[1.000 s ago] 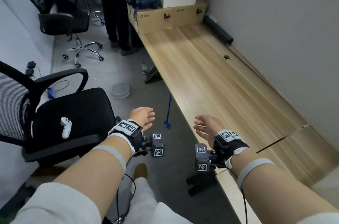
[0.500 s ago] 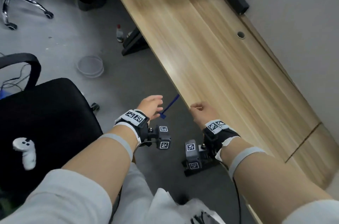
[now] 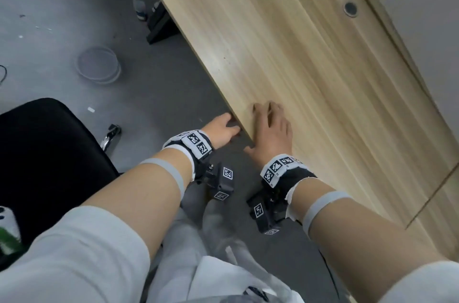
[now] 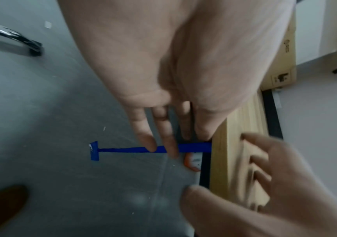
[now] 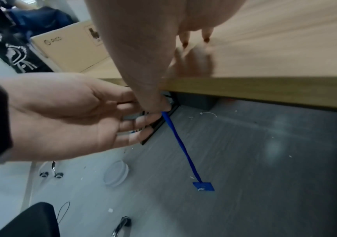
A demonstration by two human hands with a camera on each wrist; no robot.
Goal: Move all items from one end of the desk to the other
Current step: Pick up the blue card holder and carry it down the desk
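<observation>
A blue strip (image 4: 131,150) with a small square end (image 5: 203,186) hangs from under the front edge of the wooden desk (image 3: 298,54). My left hand (image 3: 221,129) is off the desk beside that edge, its straight fingers (image 4: 163,128) lying across the strip without closing on it. My right hand (image 3: 270,129) lies flat on the desk top at the edge. Its thumb (image 5: 153,96) comes down over the edge to the strip's upper end. In the head view the hands and the desk hide the strip. The stretch of desk in view bears nothing else.
A black office chair (image 3: 44,153) with a white controller (image 3: 7,220) on its seat stands at my left. On the floor lie a round clear lid (image 3: 98,68) and a small bottle (image 3: 139,7). A cable hole (image 3: 350,8) sits near the desk's back. A cardboard box (image 5: 72,48) stands farther along.
The head view has tipped down. Both hands moved forward to the desk's edge. The right hand went from loosely curled to flat on the top, and the left hand reached the blue strip.
</observation>
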